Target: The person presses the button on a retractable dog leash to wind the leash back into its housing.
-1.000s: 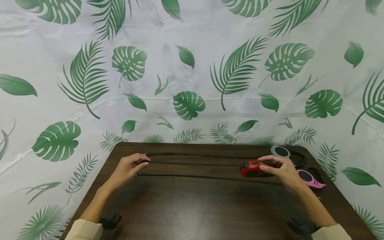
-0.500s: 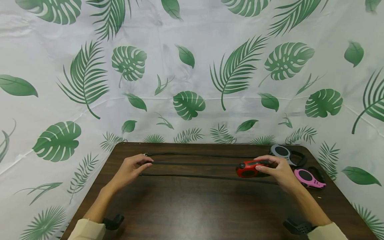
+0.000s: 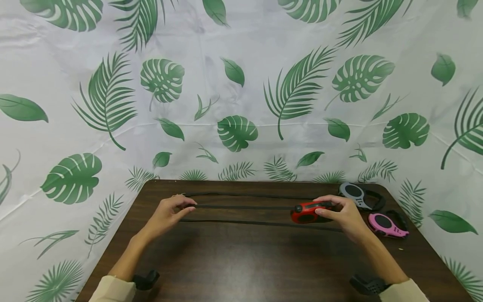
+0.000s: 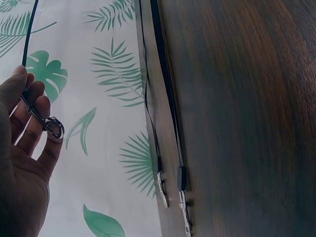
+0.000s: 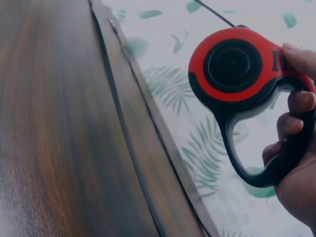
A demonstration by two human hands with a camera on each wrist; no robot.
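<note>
My right hand [image 3: 341, 214] grips the loop handle of a red and black retractable dog leash [image 5: 233, 63], held above the table [image 3: 241, 260]. From its housing a dark strap [image 3: 245, 207] runs taut to the left. My left hand [image 3: 170, 214] pinches that strap between thumb and fingers. In the left wrist view its metal snap clip [image 4: 53, 126] lies against the curled fingers. A grey retractable leash [image 3: 352, 191] and a pink one [image 3: 384, 222] rest on the table at the right, the pink one nearer to me.
Two more dark straps lie stretched across the table: a far strap [image 3: 241, 194] and a near strap [image 3: 241, 222]. Their metal clips show in the left wrist view, a far clip [image 4: 162, 190] and a near clip [image 4: 184, 212]. Leaf-printed cloth [image 3: 203, 92] hangs behind the table.
My right hand has moved left with the red leash, and my left hand has shifted slightly right. The visible strap between them is shorter, and more of the pink leash shows.
</note>
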